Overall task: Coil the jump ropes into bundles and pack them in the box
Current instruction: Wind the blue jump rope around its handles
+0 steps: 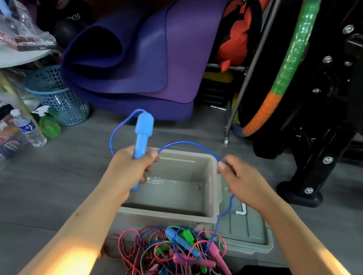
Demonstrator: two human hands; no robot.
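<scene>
My left hand grips a light blue jump rope handle upright over the left side of the grey box. Its blue cord loops from the handle top, arcs across to my right hand, which pinches it, then drops down past the box's right rim. The cord ends in a tangled pile of jump ropes with pink, green and blue handles on the floor in front of the box. Nothing lies inside the box.
The box lid lies flat to the right of the box. A purple rolled mat and a blue mesh basket stand behind. Bottles clutter the left; a black equipment frame stands at the right.
</scene>
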